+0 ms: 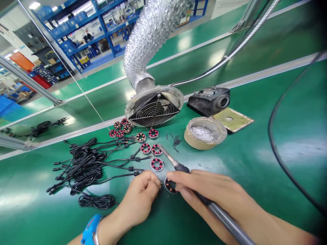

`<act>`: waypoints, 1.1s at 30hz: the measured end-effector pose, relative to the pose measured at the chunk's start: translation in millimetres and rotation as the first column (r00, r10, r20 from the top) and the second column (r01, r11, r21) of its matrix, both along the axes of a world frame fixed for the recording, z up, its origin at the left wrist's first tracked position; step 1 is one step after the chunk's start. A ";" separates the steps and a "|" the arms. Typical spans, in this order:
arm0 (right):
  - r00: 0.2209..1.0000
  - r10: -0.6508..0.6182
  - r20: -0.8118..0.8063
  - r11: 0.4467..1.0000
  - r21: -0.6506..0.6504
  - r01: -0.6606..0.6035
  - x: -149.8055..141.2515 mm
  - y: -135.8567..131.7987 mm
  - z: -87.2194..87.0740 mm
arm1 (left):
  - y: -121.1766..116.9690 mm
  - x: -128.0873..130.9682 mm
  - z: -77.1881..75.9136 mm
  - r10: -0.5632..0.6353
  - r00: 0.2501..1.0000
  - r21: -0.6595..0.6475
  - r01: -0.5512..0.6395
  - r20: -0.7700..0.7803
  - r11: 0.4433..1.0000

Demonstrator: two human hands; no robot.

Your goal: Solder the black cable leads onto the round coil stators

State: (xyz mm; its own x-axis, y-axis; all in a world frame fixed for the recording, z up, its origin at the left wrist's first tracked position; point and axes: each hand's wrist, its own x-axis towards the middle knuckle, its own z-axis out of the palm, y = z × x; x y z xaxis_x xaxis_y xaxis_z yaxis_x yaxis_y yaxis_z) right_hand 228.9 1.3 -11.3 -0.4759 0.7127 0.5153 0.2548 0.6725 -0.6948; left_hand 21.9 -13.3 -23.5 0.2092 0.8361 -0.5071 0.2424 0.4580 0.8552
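My right hand point(217, 194) is closed around a soldering iron point(184, 168). Its tip points up and left toward the wound motor stators point(156, 164). The right fingertips also touch one stator point(170, 185) lying nearest me, partly covered by them. My left hand point(144, 190), with a blue wristband point(91, 228), is closed in a pinch just left of that stator. Something small and dark shows at its fingertips, too hidden to name. Left of this hand lie coiled black cables point(88, 160), their stripped ends toward the stators.
A fume extractor hood point(154, 110) with a silver duct point(148, 44) hangs behind the stators. To the right stand a round tub of shiny metal point(204, 133), a black iron stand point(211, 101) and a yellowish sponge point(233, 119). Small black sleeves point(176, 140) lie between. A cord point(273, 136) crosses the right.
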 end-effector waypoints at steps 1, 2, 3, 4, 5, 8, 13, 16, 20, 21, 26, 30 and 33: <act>1.000 -0.007 0.015 1.000 -0.005 0.007 4.9 -3.6 3.5 | 0.0 0.4 0.6 0.004 1.000 0.002 -0.004 -0.001 1.000; 1.000 -0.013 0.027 1.000 -0.016 0.014 9.6 -7.2 5.3 | 0.1 0.8 1.4 0.008 1.000 0.003 -0.008 -0.006 1.000; 0.999 -0.022 0.035 0.999 -0.035 0.023 14.0 -10.4 5.2 | 0.3 1.1 2.1 0.011 1.000 0.003 -0.011 -0.012 1.000; 0.999 -0.031 0.033 0.998 -0.057 0.033 17.8 -13.2 3.7 | 0.4 1.4 2.7 0.013 1.000 0.003 -0.012 -0.020 1.000; 0.999 -0.040 0.016 0.996 -0.075 0.041 20.7 -15.4 1.0 | 0.5 1.6 3.2 0.014 0.999 0.004 -0.013 -0.030 1.000; 0.996 -0.045 -0.072 0.994 -0.106 0.038 23.6 -18.9 -8.3 | 0.4 1.9 3.8 0.014 0.999 0.018 -0.013 -0.046 1.000; 0.994 -0.046 -0.102 0.986 -0.165 0.029 19.2 -20.1 -12.0 | -0.8 2.2 4.3 0.007 0.998 0.031 -0.005 -0.060 1.000; 0.994 -0.039 -0.104 0.987 -0.161 0.022 18.4 -20.4 -10.7 | -1.4 2.3 5.5 0.004 0.997 0.033 -0.001 -0.073 0.999; 0.996 -0.040 -0.079 0.987 -0.161 0.026 19.9 -21.7 -10.9 | -1.2 2.1 7.1 -0.003 0.997 0.030 0.005 -0.081 1.000; 0.996 -0.039 -0.074 0.987 -0.161 0.027 20.3 -22.2 -11.2 | -1.0 2.2 7.6 -0.006 0.996 0.031 0.009 -0.084 0.999; 0.997 -0.038 -0.071 0.986 -0.168 0.026 21.1 -23.6 -12.3 | -0.7 3.4 9.6 -0.014 0.994 0.024 0.017 -0.112 1.000; 0.996 -0.051 -0.075 0.985 -0.168 0.038 20.9 -23.7 -10.8 | -1.4 4.2 10.3 -0.022 0.992 0.020 0.024 -0.121 1.000; 0.993 -0.045 -0.107 0.987 -0.158 0.028 21.9 -23.0 -10.6 | -1.5 4.4 10.2 -0.020 0.992 0.015 0.022 -0.126 1.000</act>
State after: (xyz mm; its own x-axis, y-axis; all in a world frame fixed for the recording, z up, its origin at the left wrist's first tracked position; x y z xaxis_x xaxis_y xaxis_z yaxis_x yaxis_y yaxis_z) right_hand 250.8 -21.6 -21.9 -0.3944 0.8042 0.4446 0.1936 0.5457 -0.8153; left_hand 26.3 -14.9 -13.4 0.1620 0.8405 -0.5171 0.3583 0.4382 0.8244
